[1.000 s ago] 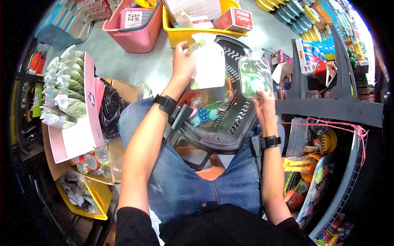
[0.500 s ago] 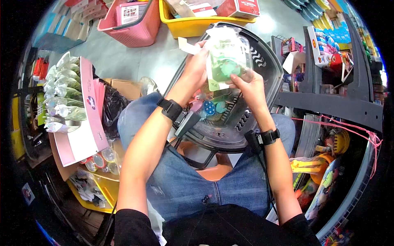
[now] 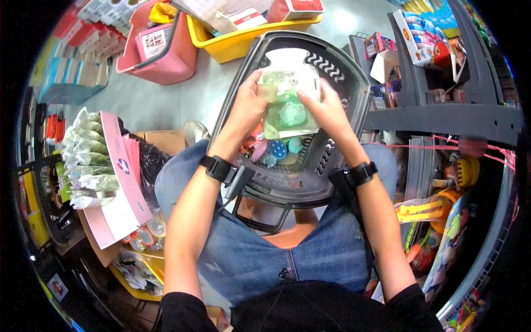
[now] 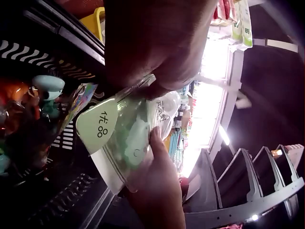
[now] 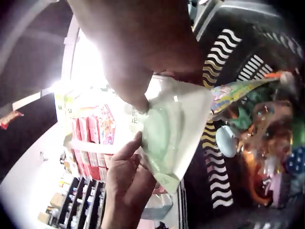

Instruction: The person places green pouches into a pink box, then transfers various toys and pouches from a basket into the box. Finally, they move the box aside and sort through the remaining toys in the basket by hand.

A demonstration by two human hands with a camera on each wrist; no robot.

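Both hands hold a clear bag-shaped package (image 3: 290,114) with a pale green item inside, above a black basket (image 3: 326,188). The left hand (image 3: 249,105) pinches its left edge, and the right hand (image 3: 326,110) grips its upper right side with the thumb on the front. In the left wrist view the package (image 4: 134,138) shows a pale green corner with handwritten marks; the right hand (image 4: 159,186) pinches it from below. The right wrist view shows the left hand (image 5: 126,186) with its thumb against the package (image 5: 164,133). Small colourful toys (image 3: 279,148) lie in the basket.
A pink basket (image 3: 166,61) and a yellow bin (image 3: 221,47) stand on the floor beyond. At left is a pink-and-white box (image 3: 119,205) with several green packets (image 3: 91,160). Dark shelving (image 3: 442,124) with goods is on the right.
The hands, apart at first with a package in each, have come together over the basket. The package now faces up between them, slightly left of and lower than half a second ago.
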